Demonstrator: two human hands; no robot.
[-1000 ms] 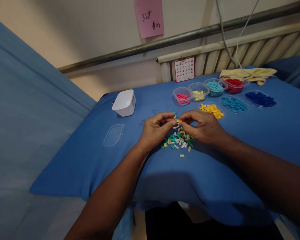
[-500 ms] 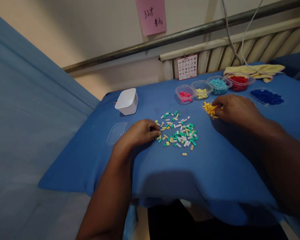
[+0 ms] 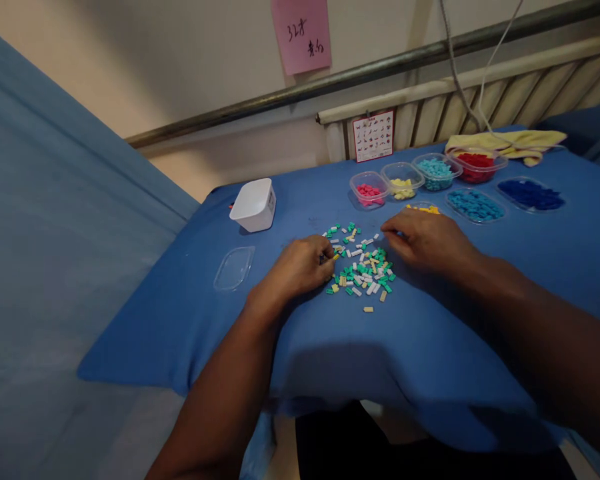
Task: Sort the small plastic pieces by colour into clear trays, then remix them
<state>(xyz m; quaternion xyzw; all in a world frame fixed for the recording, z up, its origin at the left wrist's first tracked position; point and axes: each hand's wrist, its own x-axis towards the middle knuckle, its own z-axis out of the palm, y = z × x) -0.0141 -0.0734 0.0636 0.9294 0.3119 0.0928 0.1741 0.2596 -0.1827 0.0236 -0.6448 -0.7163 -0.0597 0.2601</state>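
Note:
A loose pile of small green, white and tan bricks (image 3: pixel 363 264) lies on the blue cloth of the table (image 3: pixel 330 333). My left hand (image 3: pixel 300 267) rests at the pile's left edge, fingers curled and pinched on small pieces there. My right hand (image 3: pixel 427 241) hovers at the pile's right edge, fingers bent downward, with nothing visibly in them. It partly covers the tray of yellow bricks (image 3: pixel 425 209) behind it.
Clear tubs of pink (image 3: pixel 369 190), pale yellow (image 3: pixel 403 181), light blue (image 3: pixel 436 168) and red (image 3: pixel 475 164) bricks line the back. Flat lids hold blue (image 3: pixel 475 204) and dark blue (image 3: pixel 530 195) bricks. A white box (image 3: pixel 254 204) and an empty clear lid (image 3: pixel 234 268) sit left.
My right hand went from the pile to the yellow tray and has come back to the pile's right edge. My left hand dropped to the pile's left edge and stays there.

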